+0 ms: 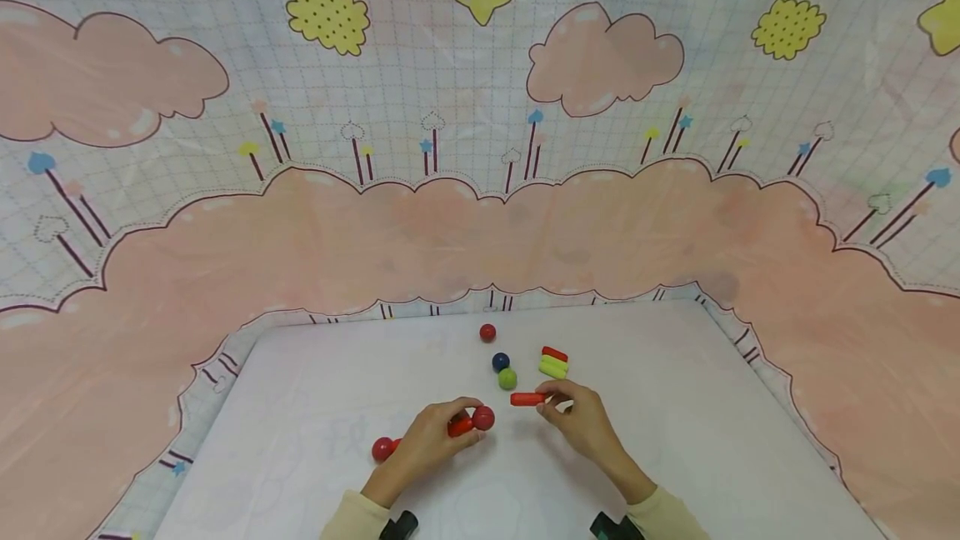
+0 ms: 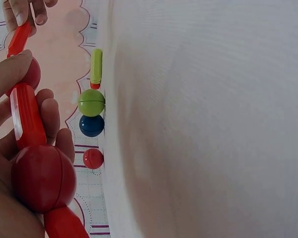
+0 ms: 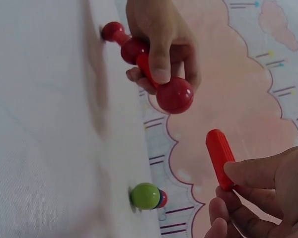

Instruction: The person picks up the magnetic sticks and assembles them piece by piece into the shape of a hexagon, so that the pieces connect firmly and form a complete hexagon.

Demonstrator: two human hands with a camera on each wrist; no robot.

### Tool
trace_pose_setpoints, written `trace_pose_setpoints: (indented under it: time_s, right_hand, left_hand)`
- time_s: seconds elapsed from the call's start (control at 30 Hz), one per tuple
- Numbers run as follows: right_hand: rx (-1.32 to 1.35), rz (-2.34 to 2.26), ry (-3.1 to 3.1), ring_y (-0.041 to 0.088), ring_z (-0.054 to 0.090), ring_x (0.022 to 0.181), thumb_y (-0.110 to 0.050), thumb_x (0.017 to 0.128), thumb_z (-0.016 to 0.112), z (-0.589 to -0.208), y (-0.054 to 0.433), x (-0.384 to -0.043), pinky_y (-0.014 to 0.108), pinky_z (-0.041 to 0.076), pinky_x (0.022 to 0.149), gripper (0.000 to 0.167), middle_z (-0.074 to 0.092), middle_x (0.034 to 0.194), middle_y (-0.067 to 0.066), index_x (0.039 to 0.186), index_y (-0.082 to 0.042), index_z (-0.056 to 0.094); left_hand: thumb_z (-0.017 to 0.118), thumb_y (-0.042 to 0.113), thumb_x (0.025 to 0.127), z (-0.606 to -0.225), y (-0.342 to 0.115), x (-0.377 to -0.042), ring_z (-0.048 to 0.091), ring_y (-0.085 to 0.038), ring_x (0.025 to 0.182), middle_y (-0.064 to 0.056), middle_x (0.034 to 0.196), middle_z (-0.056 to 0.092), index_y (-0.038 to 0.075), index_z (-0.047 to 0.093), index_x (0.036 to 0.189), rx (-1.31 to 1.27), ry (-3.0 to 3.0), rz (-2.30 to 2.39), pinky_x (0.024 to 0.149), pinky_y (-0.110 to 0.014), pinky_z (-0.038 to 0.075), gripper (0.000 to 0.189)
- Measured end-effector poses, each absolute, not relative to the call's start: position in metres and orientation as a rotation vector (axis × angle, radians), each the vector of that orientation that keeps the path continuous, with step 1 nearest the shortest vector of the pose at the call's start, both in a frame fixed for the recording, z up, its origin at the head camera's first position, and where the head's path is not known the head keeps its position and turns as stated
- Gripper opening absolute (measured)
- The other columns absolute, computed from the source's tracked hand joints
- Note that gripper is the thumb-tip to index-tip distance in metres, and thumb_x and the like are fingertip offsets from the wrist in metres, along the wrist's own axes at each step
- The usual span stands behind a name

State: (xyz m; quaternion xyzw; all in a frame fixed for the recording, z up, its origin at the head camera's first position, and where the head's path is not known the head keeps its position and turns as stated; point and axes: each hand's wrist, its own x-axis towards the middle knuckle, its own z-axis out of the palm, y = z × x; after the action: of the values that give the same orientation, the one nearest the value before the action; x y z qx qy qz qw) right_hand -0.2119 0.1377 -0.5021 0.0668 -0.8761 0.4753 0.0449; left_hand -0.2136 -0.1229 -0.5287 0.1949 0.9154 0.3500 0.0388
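My left hand [image 1: 431, 433] grips a chain of red rods and red balls. A red ball [image 1: 483, 417] caps the chain's right end, with a red rod [image 2: 28, 115] behind it under the fingers. Farther along, a middle ball [image 2: 43, 178] and another rod follow, and the end ball [image 1: 382, 449] sits left of the hand. Between thumb and fingertips, my right hand [image 1: 588, 423] pinches a loose red rod [image 1: 527, 399] by one end. That rod's free end points toward the chain's capped end, with a gap between them.
Beyond the hands, a red ball [image 1: 487, 332] lies on the white tabletop [image 1: 300, 390]. A blue ball [image 1: 500, 362] and a green ball [image 1: 507, 379] are close together. To their right, yellow-green rods [image 1: 553, 367] lie beside a red rod [image 1: 555, 352]. A patterned cloth [image 1: 450, 240] surrounds the table.
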Motion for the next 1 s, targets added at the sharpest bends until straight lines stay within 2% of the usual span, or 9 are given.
trace_pose_setpoints:
  time_s: [0.27,0.53,1.0]
  right_hand:
    - [0.256,1.448,-2.671,0.012,0.059,0.086,-0.007,0.082,0.077,-0.504,0.132,-0.21,0.021,0.046,0.068,0.02,0.069,0.091,-0.005,0.1,-0.015,0.073]
    - [0.274,1.416,-2.704,0.012,0.058,0.086,-0.008,0.083,0.076,-0.503,0.127,-0.208,0.022,0.046,0.069,0.021,0.069,0.093,-0.004,0.103,-0.014,0.073]
    - [0.348,1.404,-2.678,0.013,0.06,0.085,-0.006,0.082,0.076,-0.505,0.118,-0.205,0.021,0.045,0.068,0.021,0.071,0.096,-0.002,0.102,-0.014,0.073]
  left_hand:
    - [0.075,0.038,0.086,-0.529,-0.122,-0.213,0.056,-0.009,0.091,0.006,0.104,0.069,0.027,0.063,0.123,0.61,2.821,1.073,0.079,-0.027,0.051,0.041]
    - [0.074,0.039,0.086,-0.53,-0.123,-0.213,0.057,-0.009,0.093,0.006,0.11,0.071,0.026,0.063,0.124,0.643,2.826,1.071,0.083,-0.03,0.053,0.042]
    - [0.076,0.037,0.085,-0.531,-0.122,-0.212,0.054,-0.005,0.084,0.008,0.097,0.069,0.027,0.064,0.122,0.686,2.838,1.077,0.076,-0.024,0.048,0.04]
